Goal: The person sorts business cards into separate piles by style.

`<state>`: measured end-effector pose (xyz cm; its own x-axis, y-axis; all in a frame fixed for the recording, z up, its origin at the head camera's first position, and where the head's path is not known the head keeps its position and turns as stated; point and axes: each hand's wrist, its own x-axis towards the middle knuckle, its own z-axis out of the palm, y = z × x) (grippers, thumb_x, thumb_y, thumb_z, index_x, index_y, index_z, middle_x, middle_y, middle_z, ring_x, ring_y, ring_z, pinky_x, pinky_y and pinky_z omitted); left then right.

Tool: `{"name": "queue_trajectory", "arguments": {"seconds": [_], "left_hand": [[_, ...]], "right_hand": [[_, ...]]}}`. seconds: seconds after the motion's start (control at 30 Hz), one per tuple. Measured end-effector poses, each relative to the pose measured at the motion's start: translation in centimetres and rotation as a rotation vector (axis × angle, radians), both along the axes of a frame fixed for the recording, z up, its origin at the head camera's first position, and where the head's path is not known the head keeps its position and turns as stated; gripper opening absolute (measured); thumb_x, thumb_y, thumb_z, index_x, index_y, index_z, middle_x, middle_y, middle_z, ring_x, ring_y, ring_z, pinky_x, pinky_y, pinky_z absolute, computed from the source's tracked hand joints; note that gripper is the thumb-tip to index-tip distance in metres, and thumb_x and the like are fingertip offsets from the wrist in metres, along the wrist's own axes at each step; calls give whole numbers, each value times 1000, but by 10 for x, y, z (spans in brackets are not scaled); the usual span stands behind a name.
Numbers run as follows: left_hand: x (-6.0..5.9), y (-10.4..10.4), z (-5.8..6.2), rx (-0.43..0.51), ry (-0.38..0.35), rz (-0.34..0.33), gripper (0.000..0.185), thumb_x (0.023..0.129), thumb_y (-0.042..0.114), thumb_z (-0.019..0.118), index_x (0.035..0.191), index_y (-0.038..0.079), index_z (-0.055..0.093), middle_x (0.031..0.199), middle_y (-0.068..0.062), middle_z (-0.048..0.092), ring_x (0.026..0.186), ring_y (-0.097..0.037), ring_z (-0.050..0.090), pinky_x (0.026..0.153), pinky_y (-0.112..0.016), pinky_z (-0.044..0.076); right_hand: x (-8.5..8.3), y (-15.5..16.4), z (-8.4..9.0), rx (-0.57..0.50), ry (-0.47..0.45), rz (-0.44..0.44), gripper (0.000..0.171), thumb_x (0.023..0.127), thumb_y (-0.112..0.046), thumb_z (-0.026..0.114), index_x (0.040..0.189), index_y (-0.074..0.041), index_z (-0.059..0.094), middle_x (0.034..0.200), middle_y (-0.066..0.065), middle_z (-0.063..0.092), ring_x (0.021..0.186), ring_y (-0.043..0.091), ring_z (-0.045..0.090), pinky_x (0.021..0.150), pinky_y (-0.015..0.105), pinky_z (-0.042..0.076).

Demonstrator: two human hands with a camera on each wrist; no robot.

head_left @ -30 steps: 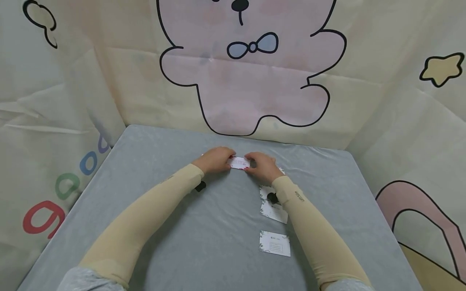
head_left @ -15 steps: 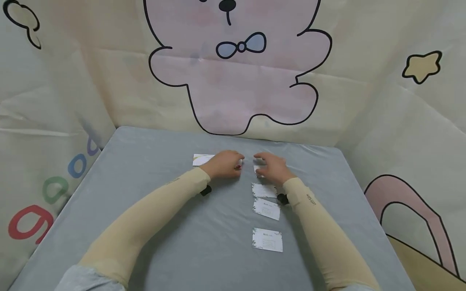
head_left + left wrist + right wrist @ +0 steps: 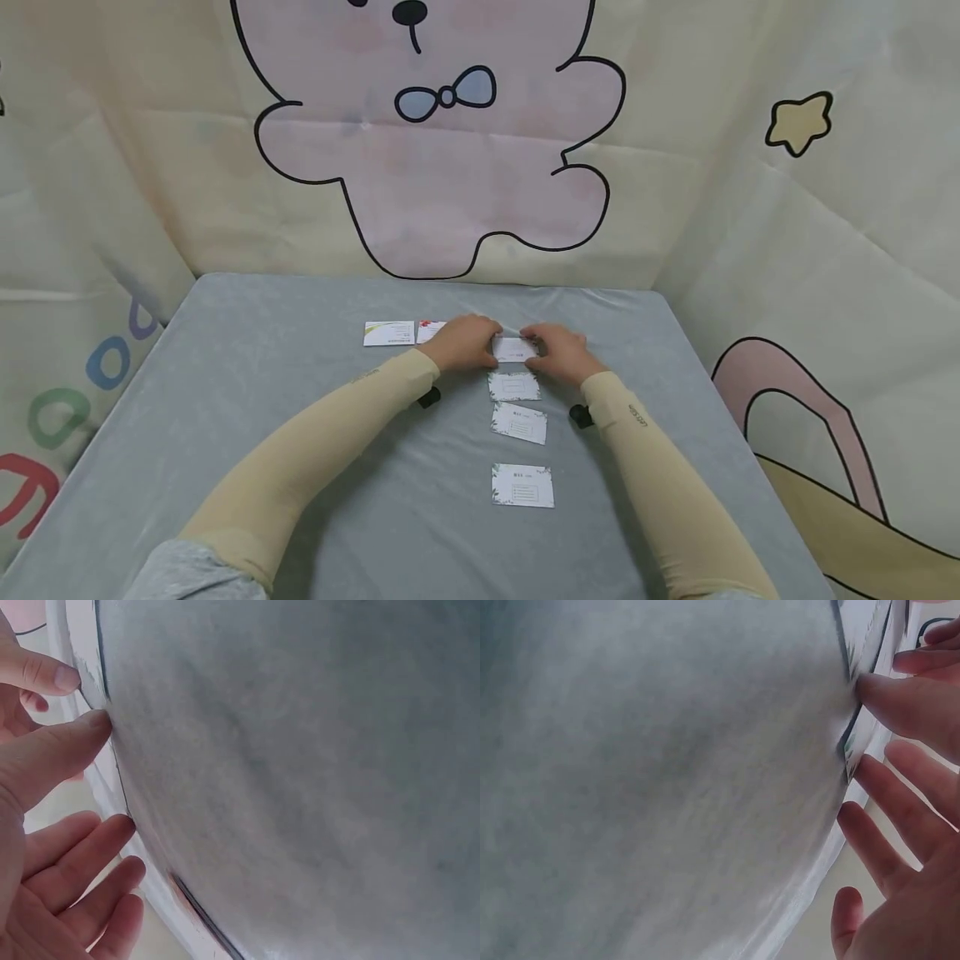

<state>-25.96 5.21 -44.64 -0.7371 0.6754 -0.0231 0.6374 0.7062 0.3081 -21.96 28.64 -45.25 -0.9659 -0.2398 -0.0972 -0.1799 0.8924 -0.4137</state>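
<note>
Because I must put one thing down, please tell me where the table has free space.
Free on the grey table: the left, between its edge and the left sleeve; the right, beyond the right sleeve; the middle, between the left sleeve and the nearest card. Crowded: the far middle, where the left hand and right hand flank another card.

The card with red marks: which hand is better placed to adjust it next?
Probably the left hand: it partly covers that red-marked card in the head view. The right hand is farther away, at the right end of the white card.
</note>
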Motion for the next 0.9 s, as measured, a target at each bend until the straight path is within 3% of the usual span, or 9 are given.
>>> {"name": "queue_trajectory", "arguments": {"seconds": [0.1,0.33,0.6,0.73,0.9], "left_hand": [[-2,-3,1,5,-18,7,64,92,35,86,146,6,66,138,-9,74,127,-26,69,111,-44,54],[-6,-14,1,19,-30,15,59,93,32,84,144,8,67,127,-6,74,115,-22,68,106,-43,55],[-13,-31,6,40,-38,53,63,95,27,84,151,8,62,141,-8,71,131,-24,66,114,-44,52],[-16,-32,1,25,-37,36,63,96,29,82,152,8,61,144,-9,70,134,-25,65,115,-45,51],[-17,-34,-4,28,-46,52,61,98,28,80,152,10,61,149,-8,67,141,-26,61,119,-45,49]], "right_hand": [[0,-3,1,-11,17,17,57,97,-22,80,150,-14,63,155,11,63,149,39,51,113,70,31],[0,-11,1,-31,39,30,55,98,-24,80,149,-14,64,154,10,64,148,37,53,114,67,32],[-8,-28,2,-44,64,29,57,99,-30,80,151,-15,62,155,9,63,149,34,54,121,66,32],[-9,-31,0,-39,62,14,57,98,-29,81,151,-15,63,155,9,63,150,33,54,116,63,33],[-9,-34,-2,-44,62,8,57,99,-29,80,151,-15,63,156,10,63,150,34,53,117,70,29]]}}
